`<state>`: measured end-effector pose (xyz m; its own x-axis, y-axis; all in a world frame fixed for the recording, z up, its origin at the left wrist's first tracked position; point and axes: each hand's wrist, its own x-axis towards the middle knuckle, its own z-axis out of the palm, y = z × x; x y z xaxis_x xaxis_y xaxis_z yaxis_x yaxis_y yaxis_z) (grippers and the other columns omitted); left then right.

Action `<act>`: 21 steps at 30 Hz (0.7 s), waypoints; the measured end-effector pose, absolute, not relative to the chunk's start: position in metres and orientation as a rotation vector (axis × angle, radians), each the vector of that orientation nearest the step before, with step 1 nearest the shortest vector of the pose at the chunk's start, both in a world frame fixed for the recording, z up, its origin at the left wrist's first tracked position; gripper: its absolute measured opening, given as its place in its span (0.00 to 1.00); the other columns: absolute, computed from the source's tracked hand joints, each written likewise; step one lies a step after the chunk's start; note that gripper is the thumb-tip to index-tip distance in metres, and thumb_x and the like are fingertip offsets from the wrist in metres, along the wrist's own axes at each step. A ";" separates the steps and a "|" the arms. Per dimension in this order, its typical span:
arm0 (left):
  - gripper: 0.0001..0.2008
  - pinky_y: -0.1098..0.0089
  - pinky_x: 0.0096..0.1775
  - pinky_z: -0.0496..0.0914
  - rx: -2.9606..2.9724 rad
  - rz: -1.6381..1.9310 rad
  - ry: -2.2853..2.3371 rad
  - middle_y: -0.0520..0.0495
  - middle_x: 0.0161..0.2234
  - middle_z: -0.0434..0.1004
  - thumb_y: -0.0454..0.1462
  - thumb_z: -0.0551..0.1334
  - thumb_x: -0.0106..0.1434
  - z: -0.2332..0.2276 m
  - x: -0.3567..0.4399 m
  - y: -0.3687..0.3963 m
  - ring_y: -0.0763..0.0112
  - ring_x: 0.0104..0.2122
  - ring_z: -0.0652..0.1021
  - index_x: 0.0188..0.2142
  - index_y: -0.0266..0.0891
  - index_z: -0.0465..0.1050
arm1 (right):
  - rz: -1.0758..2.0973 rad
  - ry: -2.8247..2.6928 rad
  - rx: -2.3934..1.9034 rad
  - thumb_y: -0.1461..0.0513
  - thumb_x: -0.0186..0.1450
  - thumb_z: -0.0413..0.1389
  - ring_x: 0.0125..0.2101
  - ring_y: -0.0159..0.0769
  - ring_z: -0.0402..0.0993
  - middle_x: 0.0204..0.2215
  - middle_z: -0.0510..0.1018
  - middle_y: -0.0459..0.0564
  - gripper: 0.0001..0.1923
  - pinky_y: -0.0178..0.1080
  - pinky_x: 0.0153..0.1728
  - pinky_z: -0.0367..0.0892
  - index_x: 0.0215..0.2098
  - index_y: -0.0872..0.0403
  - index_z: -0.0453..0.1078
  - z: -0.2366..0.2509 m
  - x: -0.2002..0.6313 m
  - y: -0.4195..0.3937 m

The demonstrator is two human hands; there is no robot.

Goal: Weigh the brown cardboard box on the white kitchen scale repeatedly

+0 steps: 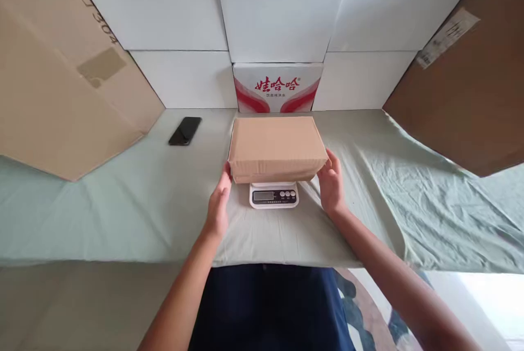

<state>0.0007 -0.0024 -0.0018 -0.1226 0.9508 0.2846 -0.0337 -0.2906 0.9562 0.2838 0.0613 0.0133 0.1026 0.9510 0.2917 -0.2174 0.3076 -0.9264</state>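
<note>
the tabletop (102, 214) is draped in a pale green cloth that lies smooth on the left and rumpled on the right. big cardboard sheets lean in at the far left (53, 83) and far right (470, 100), with white panels (176, 7) behind.

the brown box (277, 146) sits at the middle, closed (what is inside cannot be told), resting across a small white scale (274, 195) whose display and buttons poke out from under its near edge. the box is far wider than the scale, so it overhangs on both sides.

behind the box, touching the back wall, stands a white carton (277, 88) with red print, also shut, contents unseen.

the left hand (218, 203) is at the near left corner of the box, fingers spread and laid against its side; the right hand (331, 184) is at the near right corner in the same way. both are open against the box, steadying it and not clamped round it.

a black phone (185, 130) lies flat at the far left, well apart from the box.

as a judgement: with that overhang, the box could tip or slide off the scale if it is off-centre when the hands let go, and any lingering touch would skew the reading.
</note>
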 end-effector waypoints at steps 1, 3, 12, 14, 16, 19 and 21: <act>0.31 0.57 0.71 0.49 1.365 1.497 1.117 0.47 0.73 0.51 0.49 0.52 0.72 -0.003 0.001 -0.005 0.58 0.72 0.53 0.71 0.46 0.53 | 1.027 -1.181 -0.847 0.44 0.62 0.54 0.63 0.49 0.64 0.62 0.69 0.46 0.29 0.53 0.62 0.63 0.60 0.39 0.62 0.010 0.282 0.058; 0.33 0.55 0.71 0.49 1.429 1.444 1.129 0.44 0.72 0.53 0.52 0.54 0.71 -0.004 0.002 -0.008 0.55 0.72 0.54 0.71 0.43 0.54 | 1.002 -1.269 -0.840 0.44 0.62 0.53 0.62 0.49 0.65 0.60 0.70 0.48 0.29 0.53 0.60 0.66 0.60 0.39 0.61 0.007 0.278 0.052; 0.40 0.53 0.71 0.47 1.618 1.515 0.986 0.45 0.74 0.48 0.55 0.59 0.66 0.053 0.006 0.043 0.52 0.73 0.49 0.72 0.47 0.50 | 0.875 -1.331 -0.820 0.54 0.62 0.50 0.57 0.44 0.66 0.56 0.67 0.46 0.21 0.51 0.58 0.68 0.54 0.39 0.56 0.040 0.263 0.105; 0.41 0.55 0.72 0.45 1.667 1.507 0.968 0.48 0.75 0.45 0.55 0.60 0.65 0.059 0.008 0.070 0.53 0.73 0.46 0.72 0.49 0.48 | 0.850 -1.335 -0.784 0.55 0.62 0.50 0.57 0.44 0.65 0.56 0.66 0.46 0.21 0.51 0.59 0.66 0.54 0.40 0.55 0.044 0.258 0.134; 0.41 0.56 0.72 0.45 1.623 1.490 1.000 0.50 0.75 0.45 0.57 0.59 0.65 0.055 0.010 0.097 0.54 0.74 0.45 0.72 0.51 0.48 | 0.823 -1.318 -0.748 0.55 0.60 0.51 0.58 0.45 0.64 0.57 0.65 0.47 0.23 0.52 0.61 0.64 0.54 0.41 0.55 0.042 0.253 0.161; 0.37 0.56 0.71 0.44 1.487 1.482 1.102 0.51 0.74 0.46 0.58 0.54 0.67 0.032 0.012 0.125 0.58 0.73 0.46 0.71 0.52 0.50 | 0.882 -1.311 -0.757 0.54 0.60 0.52 0.58 0.45 0.63 0.57 0.67 0.47 0.24 0.53 0.63 0.61 0.54 0.42 0.54 0.026 0.251 0.187; 0.35 0.56 0.71 0.45 1.414 1.460 1.155 0.52 0.74 0.49 0.59 0.52 0.68 0.015 0.011 0.135 0.60 0.73 0.47 0.70 0.53 0.53 | 0.923 -1.293 -0.784 0.54 0.60 0.52 0.59 0.44 0.62 0.56 0.67 0.46 0.23 0.53 0.63 0.60 0.53 0.42 0.55 0.012 0.253 0.194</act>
